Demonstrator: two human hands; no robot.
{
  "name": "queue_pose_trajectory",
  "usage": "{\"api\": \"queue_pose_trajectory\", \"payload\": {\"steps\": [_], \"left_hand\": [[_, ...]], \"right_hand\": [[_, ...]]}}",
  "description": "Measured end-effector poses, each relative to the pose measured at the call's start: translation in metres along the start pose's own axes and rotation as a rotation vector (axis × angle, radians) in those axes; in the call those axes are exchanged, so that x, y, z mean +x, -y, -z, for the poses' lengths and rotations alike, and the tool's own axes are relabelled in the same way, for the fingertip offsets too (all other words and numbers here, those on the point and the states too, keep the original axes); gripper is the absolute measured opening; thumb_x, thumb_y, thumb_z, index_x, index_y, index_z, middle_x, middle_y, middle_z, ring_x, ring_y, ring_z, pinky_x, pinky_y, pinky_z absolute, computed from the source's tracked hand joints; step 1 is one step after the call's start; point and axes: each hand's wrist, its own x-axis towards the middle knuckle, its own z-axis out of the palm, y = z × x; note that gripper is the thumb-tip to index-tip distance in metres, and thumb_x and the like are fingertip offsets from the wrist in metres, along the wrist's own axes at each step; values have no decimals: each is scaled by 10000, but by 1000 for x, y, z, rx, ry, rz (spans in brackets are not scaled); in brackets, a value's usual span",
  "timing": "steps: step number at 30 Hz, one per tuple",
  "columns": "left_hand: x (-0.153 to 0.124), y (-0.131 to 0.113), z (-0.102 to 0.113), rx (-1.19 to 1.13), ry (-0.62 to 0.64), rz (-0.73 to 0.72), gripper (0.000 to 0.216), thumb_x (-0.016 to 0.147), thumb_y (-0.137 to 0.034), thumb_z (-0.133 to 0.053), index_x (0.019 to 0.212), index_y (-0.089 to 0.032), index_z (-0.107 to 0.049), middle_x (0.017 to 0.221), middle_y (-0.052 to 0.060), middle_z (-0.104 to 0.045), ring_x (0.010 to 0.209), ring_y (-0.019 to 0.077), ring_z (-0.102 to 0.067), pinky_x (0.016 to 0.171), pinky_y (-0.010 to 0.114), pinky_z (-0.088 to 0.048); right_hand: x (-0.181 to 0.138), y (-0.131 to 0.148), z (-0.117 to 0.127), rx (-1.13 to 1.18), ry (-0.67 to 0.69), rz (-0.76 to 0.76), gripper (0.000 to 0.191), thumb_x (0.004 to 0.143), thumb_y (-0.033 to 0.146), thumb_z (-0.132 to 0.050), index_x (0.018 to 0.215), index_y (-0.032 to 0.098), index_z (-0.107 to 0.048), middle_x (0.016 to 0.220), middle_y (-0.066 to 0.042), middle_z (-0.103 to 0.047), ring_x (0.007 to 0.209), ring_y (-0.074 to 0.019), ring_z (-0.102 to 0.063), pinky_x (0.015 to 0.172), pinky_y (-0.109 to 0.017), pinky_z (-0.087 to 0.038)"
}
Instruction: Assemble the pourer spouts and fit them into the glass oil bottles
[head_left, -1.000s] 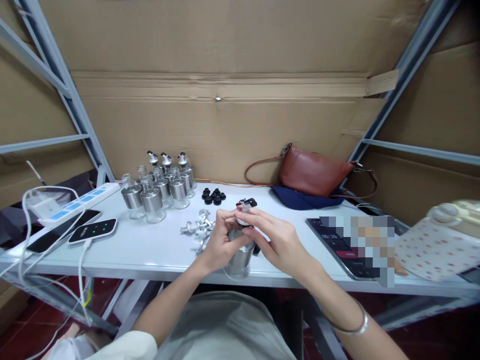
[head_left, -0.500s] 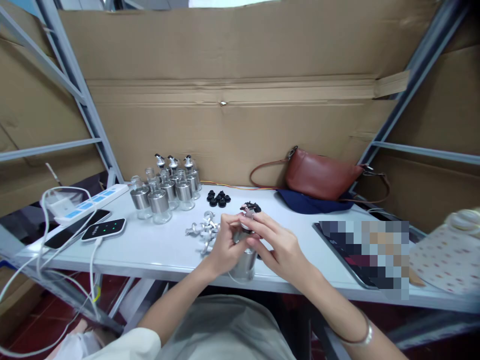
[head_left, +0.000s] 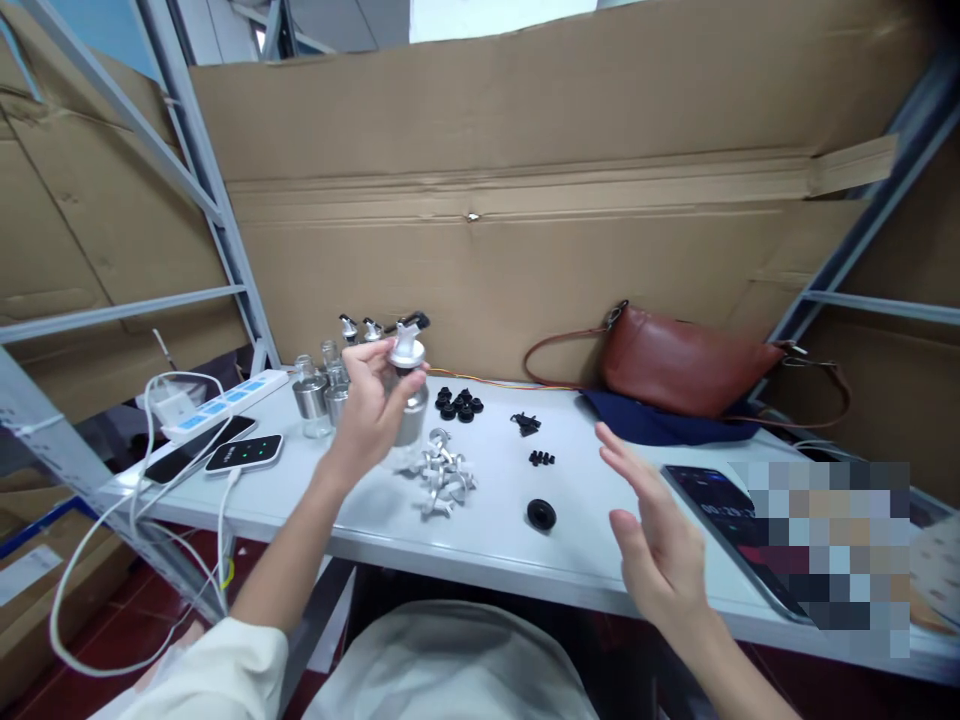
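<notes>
My left hand (head_left: pixel 371 405) grips a glass oil bottle (head_left: pixel 409 418) with a metal band and a silver pourer spout with a black flap on top. The bottle is upright, held in front of the other bottles. My right hand (head_left: pixel 664 540) is raised over the table's right part, fingers apart, holding nothing. Several silver spout pieces (head_left: pixel 442 478) lie in a heap below the held bottle. Between the hands are a round black part (head_left: pixel 541 515), small black plugs (head_left: pixel 541 458) and black flaps (head_left: pixel 526 424). Several black stoppers (head_left: pixel 459 404) sit further back.
More glass bottles (head_left: pixel 310 400), some with spouts, stand at the back left. A power strip (head_left: pixel 232 400), a phone (head_left: pixel 199 450) and a white charging device (head_left: pixel 244 454) with cables lie left. A brown bag (head_left: pixel 682 360) rests on dark blue cloth (head_left: pixel 660 420); a tablet (head_left: pixel 720 520) lies right.
My left hand has carried the bottle left and away from me, toward the other bottles. My right hand has let go and moved right. The small black parts have come into view.
</notes>
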Motion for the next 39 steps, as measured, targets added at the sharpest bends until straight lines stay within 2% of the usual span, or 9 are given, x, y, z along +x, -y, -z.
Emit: {"api": "queue_pose_trajectory", "payload": {"steps": [3, 6, 12, 19, 24, 26, 31, 36, 39], "left_hand": [[3, 37, 19, 227, -88, 26, 350, 875, -378, -505, 1066, -218, -260, 949, 61, -550, 942, 198, -615, 852, 399, -481], [-1, 68, 22, 404, -74, 80, 327, 863, -309, -513, 1055, -201, -271, 916, 50, -545, 866, 180, -606, 795, 358, -481], [-8, 96, 16, 475, -104, 137, 307, 850, -241, -522, 1035, -191, -283, 891, 43, -543, 785, 153, -593, 731, 308, -473], [-9, 111, 15, 494, -87, 153, 313, 856, -267, -516, 1044, -182, -280, 927, 70, -548, 826, 175, -598, 762, 343, -479], [-10, 121, 17, 497, -119, 157, 313, 859, -260, -510, 1066, -170, -293, 968, 91, -542, 858, 182, -593, 802, 367, -481], [-10, 124, 19, 525, -140, 151, 340, 847, -260, -528, 1086, -160, -308, 1018, 110, -530, 892, 190, -587, 837, 383, -475], [-10, 125, 23, 625, -156, 98, 375, 841, -244, -539, 1148, -138, -353, 1166, 167, -488, 1093, 236, -528, 961, 418, -420], [-14, 119, 25, 608, -120, 158, 400, 858, -236, -511, 1212, -127, -362, 1158, 169, -536, 1031, 236, -578, 926, 425, -458], [-17, 115, 29, 576, -115, 146, 446, 836, -229, -537, 1233, -142, -354, 1190, 159, -520, 1081, 237, -560, 938, 419, -462]], "right_hand": [[-22, -11, 2, -80, 52, -87, 364, 922, 246, -422, 1283, 231, -464, 1384, -118, -470, 1271, -279, -446, 1013, -507, -395], [-40, -20, 0, -162, 94, -144, 313, 918, 247, -439, 1227, 224, -488, 1326, -124, -517, 1239, -266, -473, 983, -486, -427], [-54, -32, -11, -256, 202, -229, 254, 903, 301, -495, 1138, 208, -518, 1224, -125, -573, 1157, -253, -525, 934, -467, -477], [-52, -31, -13, -344, 340, -209, 252, 889, 320, -508, 1105, 201, -560, 1191, -118, -597, 1136, -262, -540, 919, -477, -490], [-47, -22, -10, -384, 478, -128, 368, 908, 282, -479, 1274, 244, -504, 1251, -99, -582, 1130, -238, -555, 891, -441, -520], [-45, -20, -9, -385, 511, -95, 356, 914, 271, -469, 1265, 264, -527, 1262, -88, -583, 1130, -234, -559, 887, -436, -526], [-46, -21, -10, -373, 485, -70, 260, 910, 264, -477, 1126, 236, -619, 1180, -85, -643, 1113, -245, -575, 868, -445, -534], [-49, -23, -11, -299, 386, -129, 137, 898, 275, -493, 916, 229, -621, 1053, -74, -672, 975, -219, -639, 805, -378, -551], [-52, -24, -12, -278, 322, -178, 112, 887, 311, -503, 876, 227, -576, 961, -73, -675, 885, -216, -661, 753, -352, -555]]}}
